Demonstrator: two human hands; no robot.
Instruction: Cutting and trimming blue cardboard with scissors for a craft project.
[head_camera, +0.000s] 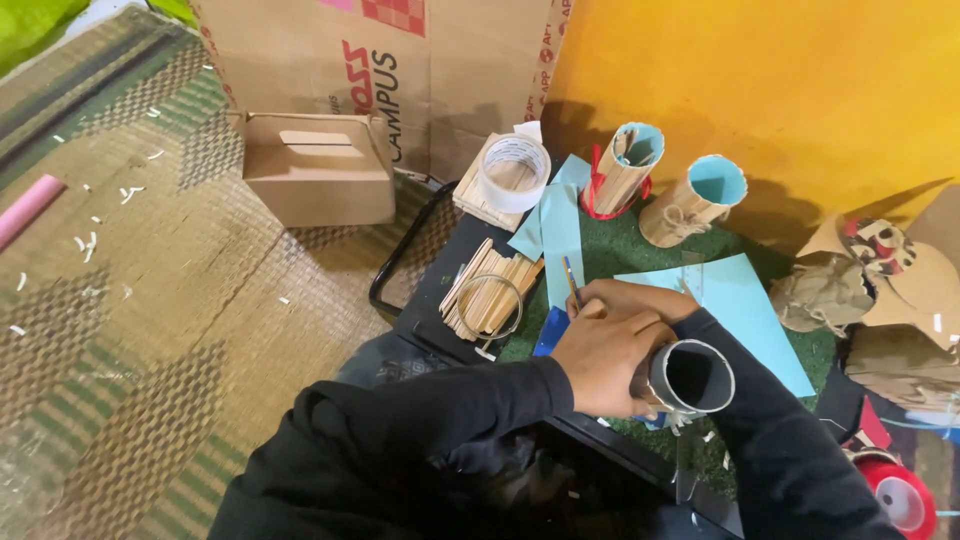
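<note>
A single head-worn camera looks steeply down and forward from just above the person's hands, close to the low black table (420, 300). The woven mat (150, 300) fills nine o'clock; the orange wall (780, 90) rises toward one o'clock.

left hand (605, 360): curled, knuckles up, gripping tube (690, 377) from its left | right hand (630, 300): just behind tube, fingers pinched on pencil (571, 281) | both forearms: black-sleeved, converging at tube
</note>
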